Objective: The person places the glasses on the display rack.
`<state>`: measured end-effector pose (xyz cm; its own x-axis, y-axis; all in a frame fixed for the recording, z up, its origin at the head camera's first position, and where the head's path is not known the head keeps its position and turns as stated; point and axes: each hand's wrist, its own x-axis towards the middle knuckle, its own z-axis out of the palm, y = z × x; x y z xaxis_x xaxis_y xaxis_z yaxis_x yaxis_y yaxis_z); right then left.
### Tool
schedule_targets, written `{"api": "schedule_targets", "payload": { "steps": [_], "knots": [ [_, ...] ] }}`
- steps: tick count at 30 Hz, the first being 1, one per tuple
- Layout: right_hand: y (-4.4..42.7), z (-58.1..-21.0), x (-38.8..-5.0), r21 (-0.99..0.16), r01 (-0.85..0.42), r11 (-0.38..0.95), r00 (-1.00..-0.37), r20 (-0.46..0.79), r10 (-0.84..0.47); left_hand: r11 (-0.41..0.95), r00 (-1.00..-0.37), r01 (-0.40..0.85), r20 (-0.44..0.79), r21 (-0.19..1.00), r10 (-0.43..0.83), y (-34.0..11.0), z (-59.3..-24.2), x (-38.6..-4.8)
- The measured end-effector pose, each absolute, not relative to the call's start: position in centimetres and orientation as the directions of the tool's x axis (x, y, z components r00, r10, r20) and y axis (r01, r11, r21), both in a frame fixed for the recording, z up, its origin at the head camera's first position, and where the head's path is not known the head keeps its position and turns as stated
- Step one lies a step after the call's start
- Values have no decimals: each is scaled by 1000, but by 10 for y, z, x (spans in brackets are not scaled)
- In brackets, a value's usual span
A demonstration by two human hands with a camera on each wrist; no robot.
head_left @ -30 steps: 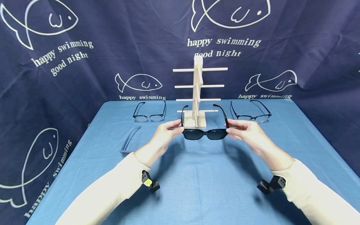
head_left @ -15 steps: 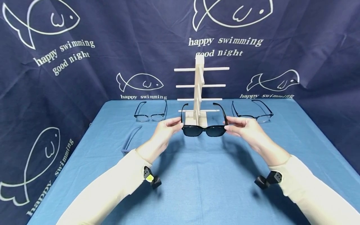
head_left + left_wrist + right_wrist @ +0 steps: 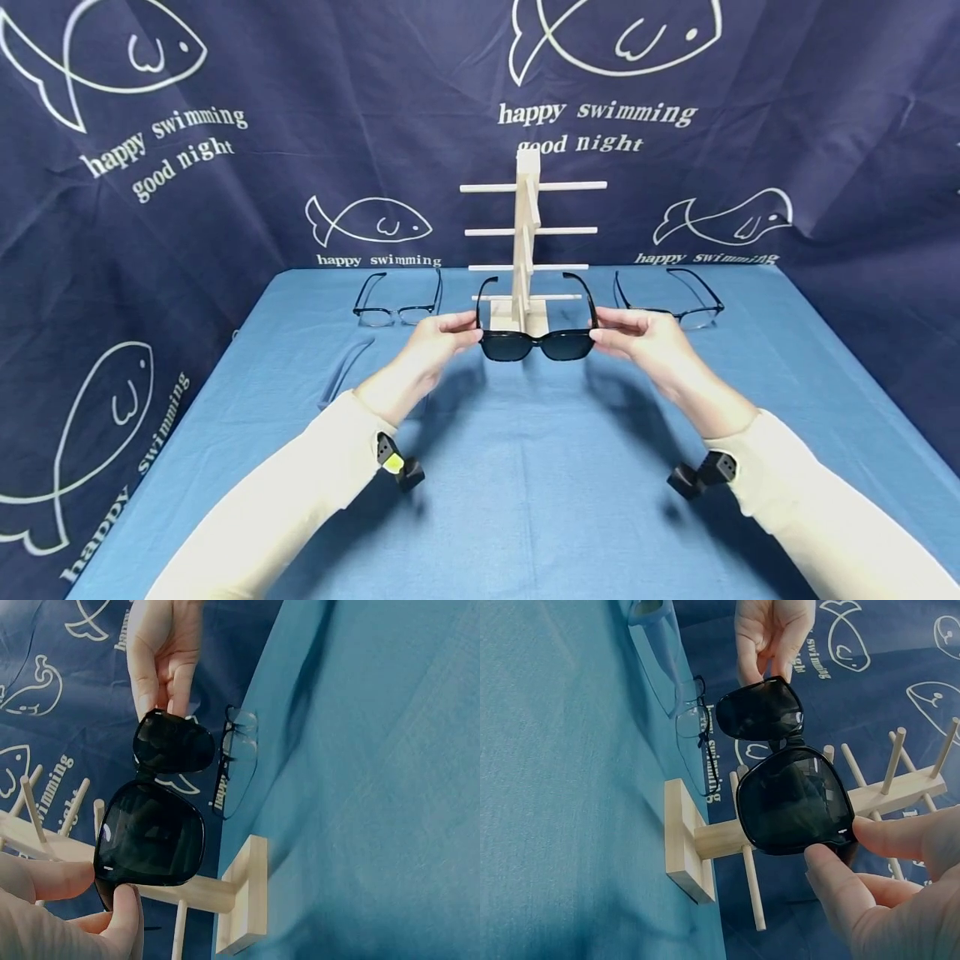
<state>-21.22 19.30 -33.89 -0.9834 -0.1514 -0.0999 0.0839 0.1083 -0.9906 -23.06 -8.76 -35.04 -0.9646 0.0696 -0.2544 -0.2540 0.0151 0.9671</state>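
Observation:
Black sunglasses are held level between two hands, lenses toward the viewer, in front of the lower part of a wooden peg stand. The left hand pinches one hinge corner; the right hand pinches the other. Both temples point back toward the stand's lowest peg; whether they touch it cannot be told. In the left wrist view the dark lenses hang in front of the stand's post. The right wrist view shows the lenses near the base.
Clear-lens glasses lie at the back left, and another pair at the back right, partly behind the right hand. Blue glasses lie left, partly hidden by the left arm. A dark printed cloth hangs behind the blue table.
Both hands have raised the sunglasses slightly and moved them a little toward the stand and to the left. The grip on both corners is unchanged.

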Motion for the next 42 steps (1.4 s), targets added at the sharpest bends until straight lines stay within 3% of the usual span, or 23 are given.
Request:
{"api": "schedule_targets", "payload": {
  "steps": [16,24,34,42],
  "knots": [
    [187,-343,-230,-995,81,57,-991,-87,-101,53,-978,-208,-208,977,-2,-85,-347,-243],
    [185,-348,-239,-983,49,175,-995,-63,-73,72,-980,-199,-197,977,-26,-85,-350,-249],
    [180,-351,-244,-991,37,128,-997,-46,-68,78,-982,-186,-182,979,-58,-84,-350,-250],
    [177,-357,-247,-995,40,92,-998,-45,-45,166,-981,-195,-189,967,-55,-86,-352,-254]
  ]
}}
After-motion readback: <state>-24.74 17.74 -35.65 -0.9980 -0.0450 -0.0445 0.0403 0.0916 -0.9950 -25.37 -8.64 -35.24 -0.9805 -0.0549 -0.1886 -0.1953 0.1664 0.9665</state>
